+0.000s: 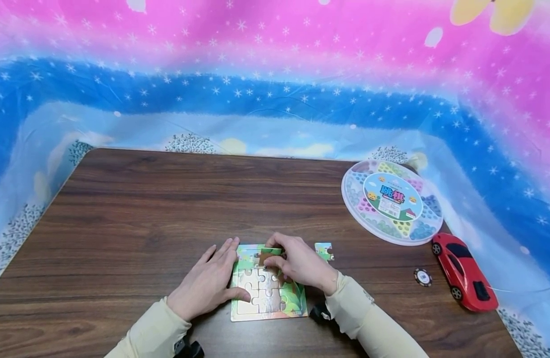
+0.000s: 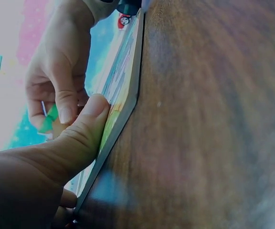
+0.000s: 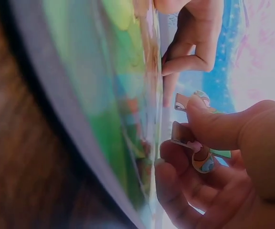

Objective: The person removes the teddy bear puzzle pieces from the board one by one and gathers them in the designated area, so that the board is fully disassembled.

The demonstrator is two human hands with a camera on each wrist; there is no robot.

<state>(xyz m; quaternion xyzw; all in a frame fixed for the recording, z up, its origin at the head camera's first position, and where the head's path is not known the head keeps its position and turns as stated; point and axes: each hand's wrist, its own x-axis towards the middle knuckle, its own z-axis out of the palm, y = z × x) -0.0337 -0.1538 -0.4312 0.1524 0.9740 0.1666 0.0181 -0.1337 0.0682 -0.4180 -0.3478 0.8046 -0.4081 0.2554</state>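
Observation:
A jigsaw puzzle board, much of its face filled with fitted pieces, lies on the table in front of me. My left hand rests along the board's left side with fingers extended, its thumb over the lower left part of the picture. Above the upper part of the board, my right hand pinches a brown and green puzzle piece between thumb and fingers. In the right wrist view this puzzle piece is held tilted off the board's surface. Another loose puzzle piece lies just right of the right hand.
A round Chinese checkers set lies at the back right of the wooden table. Nearer, a black and white chip lies beside a red toy car by the right edge. Patterned cloth hangs behind the table.

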